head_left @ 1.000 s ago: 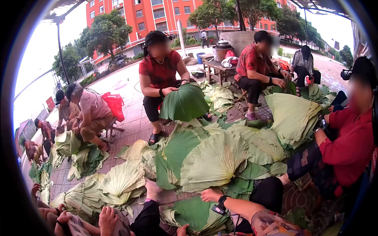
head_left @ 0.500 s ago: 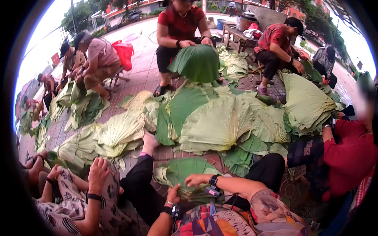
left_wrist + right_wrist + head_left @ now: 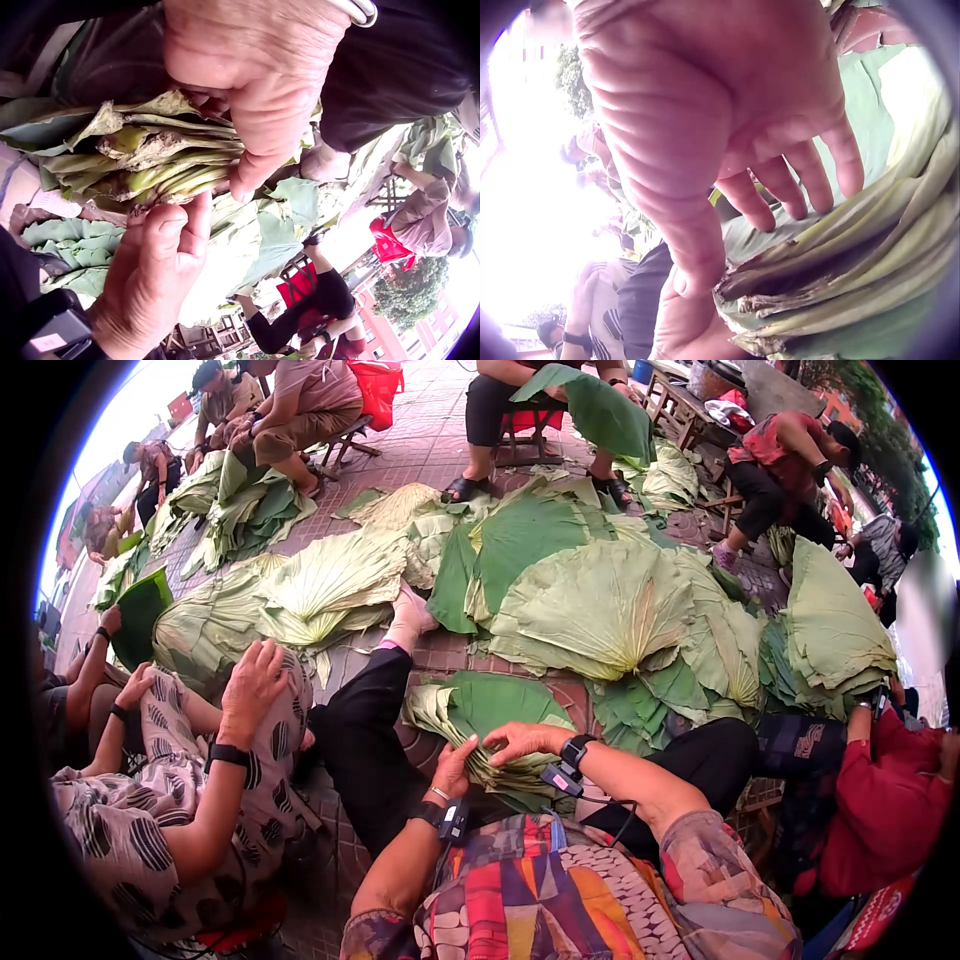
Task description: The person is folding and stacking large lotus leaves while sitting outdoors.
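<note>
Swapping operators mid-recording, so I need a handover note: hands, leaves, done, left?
Hands: left grip holds the near end of the folded leaf stack; right grip lies open on top of it.
Things: the stack lies on the brick ground between the legs; a loose leaf pile spreads beyond it.
Done: many leaves folded and stacked.
Left: likely squaring the stack, then more from the pile.

I see the leaf stack (image 3: 490, 705) on the paving (image 3: 420, 450), between the wearer's legs; the left hand (image 3: 455, 765) is at its near edge, the right hand (image 3: 525, 740) on top; a bigger leaf heap (image 3: 600, 600) lies beyond; a seated neighbour (image 3: 200, 800) is left.
</note>
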The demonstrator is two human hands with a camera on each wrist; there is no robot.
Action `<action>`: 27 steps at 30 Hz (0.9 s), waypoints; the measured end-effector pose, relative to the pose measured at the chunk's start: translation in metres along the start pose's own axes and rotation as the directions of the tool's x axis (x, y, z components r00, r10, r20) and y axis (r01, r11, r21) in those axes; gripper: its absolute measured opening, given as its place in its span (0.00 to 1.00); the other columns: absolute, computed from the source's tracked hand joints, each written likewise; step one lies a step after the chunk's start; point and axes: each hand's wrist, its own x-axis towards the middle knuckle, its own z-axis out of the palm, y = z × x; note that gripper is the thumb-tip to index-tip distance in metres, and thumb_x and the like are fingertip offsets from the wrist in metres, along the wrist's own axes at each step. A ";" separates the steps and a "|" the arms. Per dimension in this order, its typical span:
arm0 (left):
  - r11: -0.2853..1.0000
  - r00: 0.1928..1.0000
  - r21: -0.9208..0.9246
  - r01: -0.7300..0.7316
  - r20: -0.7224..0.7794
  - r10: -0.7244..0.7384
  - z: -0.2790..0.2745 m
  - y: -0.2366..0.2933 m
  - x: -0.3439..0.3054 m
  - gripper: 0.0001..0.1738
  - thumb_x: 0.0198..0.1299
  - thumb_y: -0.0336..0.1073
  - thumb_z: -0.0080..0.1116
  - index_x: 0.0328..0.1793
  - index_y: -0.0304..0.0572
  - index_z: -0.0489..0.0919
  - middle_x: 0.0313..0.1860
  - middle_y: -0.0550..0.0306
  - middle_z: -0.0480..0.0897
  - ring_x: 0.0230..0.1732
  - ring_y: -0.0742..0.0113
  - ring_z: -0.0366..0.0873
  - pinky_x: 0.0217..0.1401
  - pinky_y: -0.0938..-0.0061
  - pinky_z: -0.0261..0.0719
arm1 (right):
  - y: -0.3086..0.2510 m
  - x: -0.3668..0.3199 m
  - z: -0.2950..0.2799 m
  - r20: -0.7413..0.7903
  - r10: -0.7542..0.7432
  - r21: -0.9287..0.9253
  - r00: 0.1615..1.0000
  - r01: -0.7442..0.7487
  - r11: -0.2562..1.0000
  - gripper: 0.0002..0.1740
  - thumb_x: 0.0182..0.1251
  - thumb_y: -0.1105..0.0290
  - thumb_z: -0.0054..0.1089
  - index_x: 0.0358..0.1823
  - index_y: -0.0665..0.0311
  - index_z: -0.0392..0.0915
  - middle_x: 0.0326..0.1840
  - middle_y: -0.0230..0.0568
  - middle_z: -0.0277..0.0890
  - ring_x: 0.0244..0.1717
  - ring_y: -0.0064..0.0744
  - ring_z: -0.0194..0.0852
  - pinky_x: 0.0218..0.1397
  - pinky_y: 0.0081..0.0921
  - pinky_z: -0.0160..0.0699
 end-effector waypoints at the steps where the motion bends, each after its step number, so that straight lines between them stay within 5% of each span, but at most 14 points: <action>1: 1.000 1.000 -0.002 0.001 -0.003 -0.001 0.000 -0.001 0.000 0.18 0.49 0.33 0.59 0.46 0.39 0.68 0.37 0.58 0.76 0.37 0.66 0.75 0.40 0.69 0.75 | -0.003 -0.001 0.001 0.003 0.001 0.001 1.000 -0.001 1.000 0.38 0.46 0.51 0.62 0.56 0.66 0.63 0.51 0.45 0.67 0.48 0.33 0.66 0.47 0.25 0.68; 4: 1.000 1.000 0.017 -0.021 0.021 0.021 -0.001 -0.002 0.003 0.18 0.49 0.31 0.60 0.46 0.40 0.68 0.36 0.59 0.76 0.36 0.66 0.76 0.39 0.70 0.75 | -0.009 -0.006 -0.002 -0.039 -0.015 -0.031 0.999 0.014 0.999 0.35 0.47 0.52 0.61 0.53 0.66 0.66 0.50 0.41 0.68 0.45 0.30 0.67 0.40 0.26 0.71; 6: 0.997 0.996 0.055 -0.047 0.074 0.043 -0.004 -0.004 0.005 0.15 0.52 0.32 0.57 0.45 0.40 0.68 0.36 0.56 0.76 0.36 0.62 0.76 0.38 0.66 0.78 | -0.011 -0.008 -0.004 -0.051 0.085 0.187 0.995 -0.074 0.980 0.27 0.49 0.59 0.56 0.51 0.64 0.68 0.46 0.38 0.71 0.40 0.32 0.70 0.37 0.26 0.71; 10: 0.997 0.998 0.048 -0.058 0.027 0.057 0.003 -0.002 0.001 0.14 0.51 0.30 0.56 0.44 0.39 0.68 0.35 0.56 0.76 0.34 0.63 0.76 0.39 0.66 0.78 | -0.010 -0.006 -0.016 -0.126 0.135 0.280 0.983 -0.095 0.955 0.20 0.47 0.67 0.48 0.43 0.67 0.73 0.37 0.41 0.75 0.34 0.32 0.71 0.33 0.28 0.71; 12: 0.997 0.999 0.060 -0.041 0.007 0.041 -0.001 -0.003 0.003 0.14 0.50 0.28 0.54 0.44 0.38 0.68 0.35 0.56 0.76 0.35 0.62 0.76 0.39 0.66 0.78 | 0.002 0.000 -0.030 -0.244 -0.227 -0.166 0.943 0.190 0.968 0.20 0.47 0.69 0.42 0.42 0.71 0.71 0.34 0.43 0.75 0.32 0.30 0.70 0.37 0.26 0.69; 16: 0.998 0.999 0.057 -0.022 -0.036 0.024 0.000 -0.001 -0.001 0.19 0.46 0.27 0.58 0.45 0.37 0.66 0.37 0.57 0.74 0.37 0.64 0.74 0.42 0.68 0.75 | -0.027 -0.020 -0.067 -0.345 -0.302 -0.337 0.889 0.183 0.923 0.19 0.46 0.70 0.42 0.38 0.73 0.72 0.29 0.46 0.74 0.31 0.30 0.70 0.38 0.25 0.68; 17: 0.998 0.999 0.063 -0.026 -0.035 0.028 0.002 0.001 -0.003 0.20 0.46 0.27 0.58 0.46 0.38 0.66 0.37 0.57 0.74 0.38 0.64 0.74 0.42 0.68 0.75 | -0.032 -0.023 -0.077 -0.453 -0.320 -0.290 0.832 0.203 0.935 0.17 0.42 0.72 0.42 0.34 0.70 0.75 0.26 0.51 0.74 0.27 0.37 0.72 0.33 0.29 0.69; 20: 0.998 1.000 0.064 -0.014 -0.019 0.016 -0.001 -0.001 0.001 0.19 0.46 0.27 0.57 0.46 0.38 0.66 0.36 0.57 0.74 0.37 0.64 0.74 0.42 0.68 0.75 | -0.055 -0.053 -0.112 -0.622 -0.199 0.072 0.757 0.308 0.949 0.14 0.48 0.75 0.43 0.34 0.73 0.75 0.28 0.41 0.76 0.28 0.28 0.72 0.32 0.22 0.69; 22: 0.998 1.000 0.062 -0.020 -0.017 0.021 -0.006 -0.004 0.004 0.19 0.47 0.27 0.57 0.46 0.38 0.66 0.36 0.58 0.74 0.37 0.64 0.74 0.42 0.68 0.75 | -0.078 -0.078 -0.131 -0.740 -0.074 0.289 0.668 0.415 0.863 0.12 0.52 0.76 0.43 0.36 0.74 0.74 0.30 0.36 0.75 0.28 0.23 0.72 0.33 0.18 0.70; 25: 0.998 0.999 0.058 -0.020 -0.044 0.023 -0.002 -0.001 0.001 0.19 0.47 0.27 0.57 0.46 0.38 0.67 0.36 0.58 0.74 0.36 0.65 0.74 0.41 0.68 0.75 | -0.079 -0.109 -0.155 -0.806 -0.089 0.374 0.585 0.621 0.688 0.14 0.54 0.78 0.43 0.43 0.74 0.70 0.33 0.37 0.74 0.30 0.23 0.72 0.34 0.18 0.72; 27: 0.998 0.997 0.063 -0.015 -0.078 0.020 -0.003 -0.002 0.002 0.19 0.47 0.27 0.57 0.46 0.38 0.67 0.35 0.58 0.74 0.36 0.66 0.74 0.41 0.70 0.75 | -0.060 -0.112 -0.172 -0.942 -0.051 0.273 0.332 0.846 0.458 0.20 0.52 0.80 0.42 0.50 0.73 0.63 0.39 0.39 0.72 0.32 0.24 0.72 0.34 0.20 0.73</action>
